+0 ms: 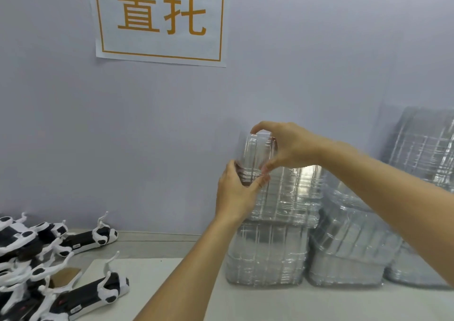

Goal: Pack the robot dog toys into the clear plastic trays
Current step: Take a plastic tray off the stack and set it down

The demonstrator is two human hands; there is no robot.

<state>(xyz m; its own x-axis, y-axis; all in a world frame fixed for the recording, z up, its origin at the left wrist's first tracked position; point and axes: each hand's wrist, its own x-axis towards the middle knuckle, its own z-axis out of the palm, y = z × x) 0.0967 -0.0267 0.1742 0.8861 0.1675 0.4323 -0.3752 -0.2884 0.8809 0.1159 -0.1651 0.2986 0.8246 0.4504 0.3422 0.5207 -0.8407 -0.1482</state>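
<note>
No toy is packed yet: the robot dogs [61,259] lie loose on the bench [245,303], near left. The right hand [287,146] pinches the top clear tray [260,148]. The left hand [235,195] grips the tray stack [277,222] beneath, at the far right wall.

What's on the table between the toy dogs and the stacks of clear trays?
Only the person's left forearm crosses above that stretch of table, in the head view.

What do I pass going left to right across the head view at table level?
Pile of robot dog toys → left hand gripping the top tray → bundled stacks of clear plastic trays → leaning tray bundle at far right.
</note>
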